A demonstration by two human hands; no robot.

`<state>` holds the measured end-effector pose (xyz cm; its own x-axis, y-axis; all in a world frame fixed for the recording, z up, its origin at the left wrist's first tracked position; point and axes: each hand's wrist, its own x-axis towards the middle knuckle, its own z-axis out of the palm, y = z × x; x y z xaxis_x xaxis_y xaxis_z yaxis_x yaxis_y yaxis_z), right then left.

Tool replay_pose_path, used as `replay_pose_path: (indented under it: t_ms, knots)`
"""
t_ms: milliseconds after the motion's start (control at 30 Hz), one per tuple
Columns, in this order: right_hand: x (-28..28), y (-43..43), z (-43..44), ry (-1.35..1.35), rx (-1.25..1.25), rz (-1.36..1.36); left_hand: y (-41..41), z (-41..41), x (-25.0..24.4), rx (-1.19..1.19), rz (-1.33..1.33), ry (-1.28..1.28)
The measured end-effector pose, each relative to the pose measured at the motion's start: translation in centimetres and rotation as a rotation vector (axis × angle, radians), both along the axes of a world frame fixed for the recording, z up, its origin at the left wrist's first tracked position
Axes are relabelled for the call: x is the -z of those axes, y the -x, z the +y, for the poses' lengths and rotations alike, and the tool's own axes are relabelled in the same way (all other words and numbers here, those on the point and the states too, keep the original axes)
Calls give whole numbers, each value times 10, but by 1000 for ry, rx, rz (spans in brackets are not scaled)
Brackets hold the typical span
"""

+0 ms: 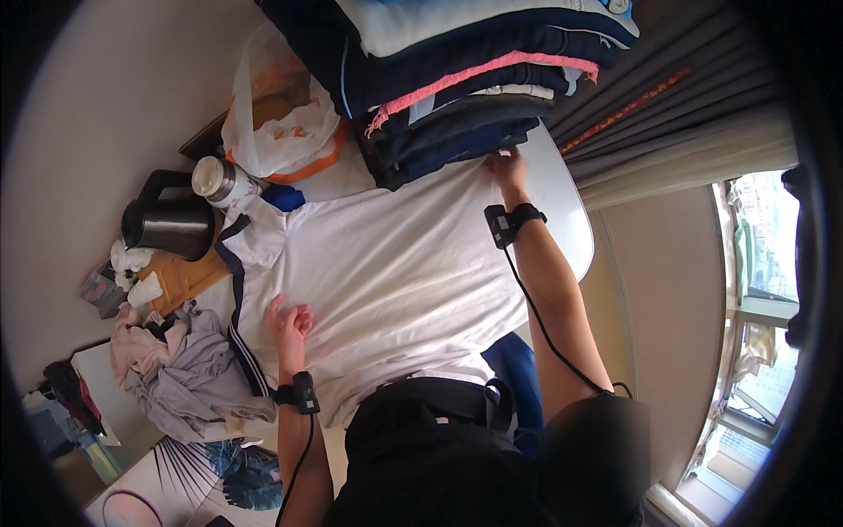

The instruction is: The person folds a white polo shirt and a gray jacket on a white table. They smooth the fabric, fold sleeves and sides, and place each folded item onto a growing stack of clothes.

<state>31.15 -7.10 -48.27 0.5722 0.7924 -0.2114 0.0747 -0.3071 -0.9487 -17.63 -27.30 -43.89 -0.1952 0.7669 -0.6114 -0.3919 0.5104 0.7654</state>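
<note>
A white shirt [395,263] with a dark collar or sleeve trim lies spread over the table before me, with its near edge by my waist. My left hand [290,323] rests on or just over the shirt's left part, fingers apart and slightly curled. My right hand [506,168] is at the shirt's far right edge, beside the bottom of a tall stack of folded clothes [461,105]; its fingertips are partly hidden, so its hold on the cloth is unclear. Both wrists wear black strapped devices with cables.
Along the left stand a dark electric kettle [174,227], a white flask [220,181] and an orange tray [191,280]. A plastic bag [283,138] sits behind them. Crumpled clothes [188,375] lie at the near left. The white table's edge [586,244] curves at the right, near curtains [691,145].
</note>
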Motion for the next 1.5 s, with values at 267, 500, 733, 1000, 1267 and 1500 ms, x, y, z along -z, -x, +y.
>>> replay_pose_path:
  t_ms: [267, 500, 733, 1000, 1267, 1500]
  knots:
    - [-30, -71, -162, -204, 135, -107, 8, -16, -18, 95, 180, 13]
    - [13, -68, -371, 166, 419, 16, 47, -64, -18, 254, 292, 64]
    - [28, -4, -375, 99, 249, 618, 84, -126, -5, 622, 321, 418]
    - [47, -17, -378, 99, 47, 798, 67, -195, -25, 897, 266, 898]
    - [26, 8, -375, 377, -348, 423, 45, -240, 19, 80, -191, 509]
    - [54, -30, -411, 379, -171, 911, 64, -278, 58, -104, -396, 292]
